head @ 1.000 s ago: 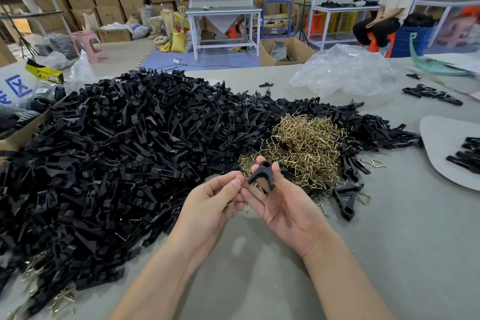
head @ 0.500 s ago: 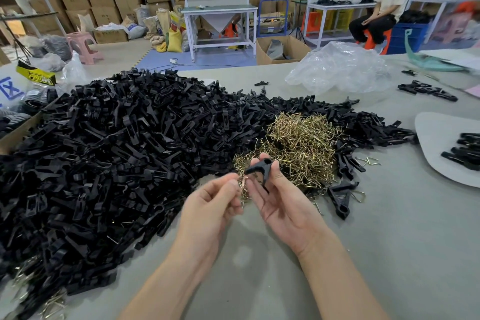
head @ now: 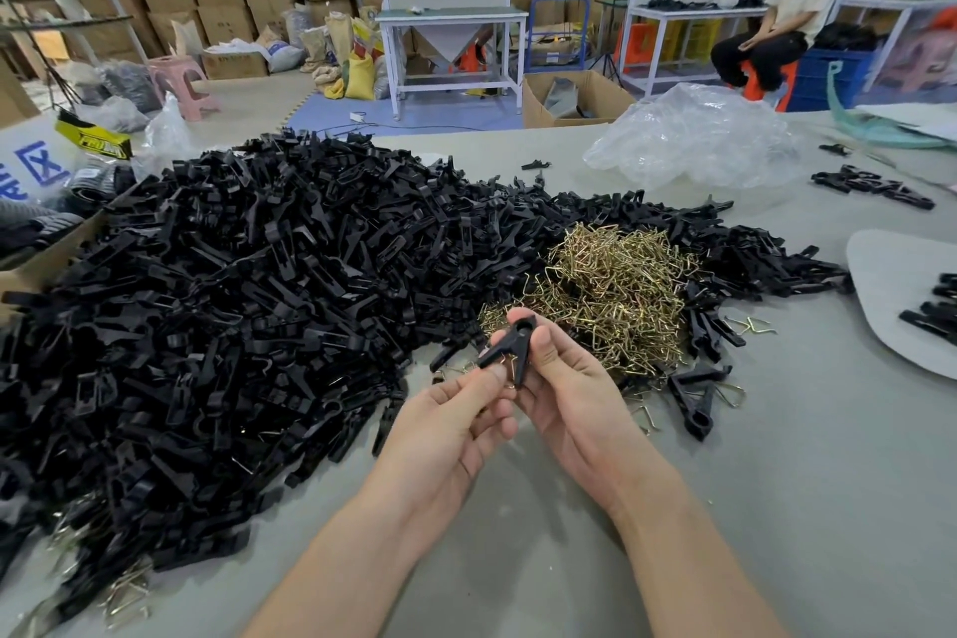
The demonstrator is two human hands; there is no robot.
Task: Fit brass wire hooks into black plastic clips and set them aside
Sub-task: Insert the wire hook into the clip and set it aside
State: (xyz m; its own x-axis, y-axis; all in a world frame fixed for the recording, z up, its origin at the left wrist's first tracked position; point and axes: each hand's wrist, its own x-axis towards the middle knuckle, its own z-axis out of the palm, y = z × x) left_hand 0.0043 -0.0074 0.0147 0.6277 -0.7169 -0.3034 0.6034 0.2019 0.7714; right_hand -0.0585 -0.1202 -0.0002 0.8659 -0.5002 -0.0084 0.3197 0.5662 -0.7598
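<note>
A black plastic clip (head: 511, 343) is held over the grey table between both hands. My right hand (head: 564, 396) grips its upper end with thumb and fingers. My left hand (head: 461, 422) pinches its lower prongs, where a thin brass wire hook (head: 510, 376) shows at the fingertips. Behind the hands lies a heap of brass wire hooks (head: 606, 295). A very large pile of black clips (head: 233, 316) covers the left half of the table. Two clips with hooks fitted (head: 699, 396) lie just right of my right hand.
A crumpled clear plastic bag (head: 694, 140) sits at the back right. A pale oval board (head: 890, 306) with several black clips is at the right edge. More clips (head: 875, 187) lie far right. A person sits at a bench behind the table. Bare table lies around my forearms.
The clip has turned in my hands so its round end points up, and my left fingers have closed in on its lower prongs with the wire hook.
</note>
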